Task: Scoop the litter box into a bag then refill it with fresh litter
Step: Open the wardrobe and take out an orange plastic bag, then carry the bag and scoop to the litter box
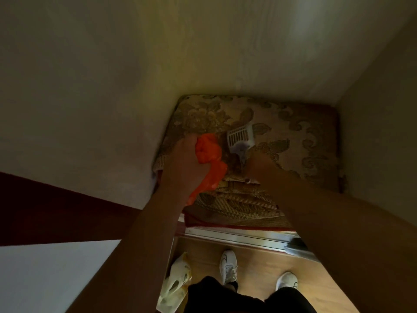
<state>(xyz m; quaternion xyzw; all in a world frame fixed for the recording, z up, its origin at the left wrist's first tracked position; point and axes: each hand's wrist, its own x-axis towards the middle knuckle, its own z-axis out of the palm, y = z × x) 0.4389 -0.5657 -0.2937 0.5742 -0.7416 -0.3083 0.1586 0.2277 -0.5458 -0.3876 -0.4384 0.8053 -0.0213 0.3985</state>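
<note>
We have only 1 view: our head camera looks steeply down from above, close over the forearms, onto the patterned cushion (282, 136) against the wall, with our shoes (229, 265) below

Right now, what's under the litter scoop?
The litter scoop lies over a floral patterned cushion; right hand holds its handle, left hand grips an orange bag. Whatever is beneath the cushion is hidden.

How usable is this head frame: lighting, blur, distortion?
Head view: dim and yellow-tinted, forearms in shadow; brightest on the wooden floor. Motion blur softens the left hand gripping the crumpled orange plastic bag and the right hand at the white slotted litter scoop's handle. Wide-angle bending curves the walls and the floral patterned cushion.
</note>
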